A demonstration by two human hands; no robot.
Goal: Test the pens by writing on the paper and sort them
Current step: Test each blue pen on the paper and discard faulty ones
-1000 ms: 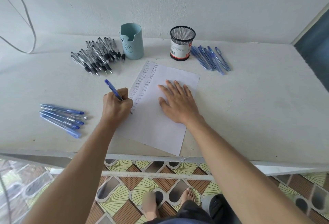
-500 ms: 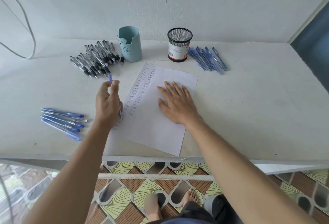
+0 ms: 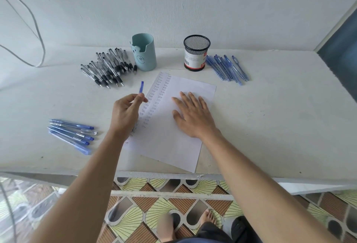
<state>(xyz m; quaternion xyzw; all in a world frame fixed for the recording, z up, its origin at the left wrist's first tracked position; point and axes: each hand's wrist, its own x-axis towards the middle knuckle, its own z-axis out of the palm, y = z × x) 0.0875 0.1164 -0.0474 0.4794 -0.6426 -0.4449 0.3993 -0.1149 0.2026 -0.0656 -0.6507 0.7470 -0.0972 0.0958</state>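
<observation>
A: Left hand?
B: Left hand [image 3: 125, 115] is raised just over the table [image 3: 270, 117], at the left edge of the paper [image 3: 170, 146]. Thumb and fingertips pinch a blue pen [image 3: 142, 87]. Its upper end sticks up past the fingers and the rest is hidden behind the hand. Can't tell if the tip meets the sheet.

A: Right hand?
B: Right hand [image 3: 193, 115] lies flat on the middle of the paper, fingers straight and spread, pressing it down and gripping nothing.

A: The paper itself?
B: White sheet, lying askew near the table's front edge. Two columns of small handwritten words run down its left side.

A: Other pens?
B: Three lots, all lying on the table. The black pens [image 3: 108, 69] are heaped at back left, just beside a pale blue cup [image 3: 144, 52]. The far blue pens [image 3: 226, 69] are at back right, beside a black mesh cup [image 3: 196, 52]. The near blue pens [image 3: 71, 134] lie side by side at front left, well apart from the paper.

A: Anything else?
B: Grey cable [image 3: 36, 36] on the wall, far left.
</observation>
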